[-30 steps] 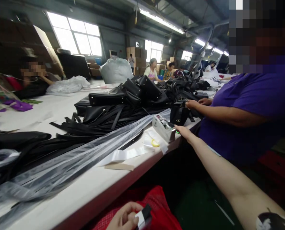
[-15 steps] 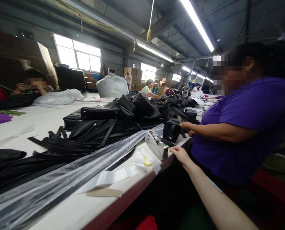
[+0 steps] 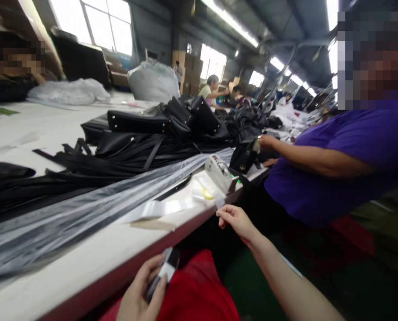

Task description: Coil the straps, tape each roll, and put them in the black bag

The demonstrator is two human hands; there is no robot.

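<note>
Low in front, my left hand (image 3: pixel 143 290) is closed around a small bundle (image 3: pixel 167 269), black and grey with a pale band; its kind does not show clearly. My right hand (image 3: pixel 235 220) is pinched, thumb against fingers, just off the table's edge. Whatever its fingertips hold is too small to make out. Close beyond them hangs a clear plastic strip (image 3: pixel 220 203) over the edge. A white tape dispenser (image 3: pixel 219 171) stands on the table past it, with a yellow ring-shaped piece (image 3: pixel 207 193) beside it.
Black bags (image 3: pixel 138 121) and straps (image 3: pixel 125 162) are heaped on the white table (image 3: pixel 95 263). Clear plastic sleeves (image 3: pixel 95 203) run along the front. At the right, a co-worker in purple (image 3: pixel 339 174) handles a black bag (image 3: pixel 242 159).
My right hand has come back from the tape dispenser toward me. My left hand has entered view with the black-and-grey bundle. The view has tilted down.
</note>
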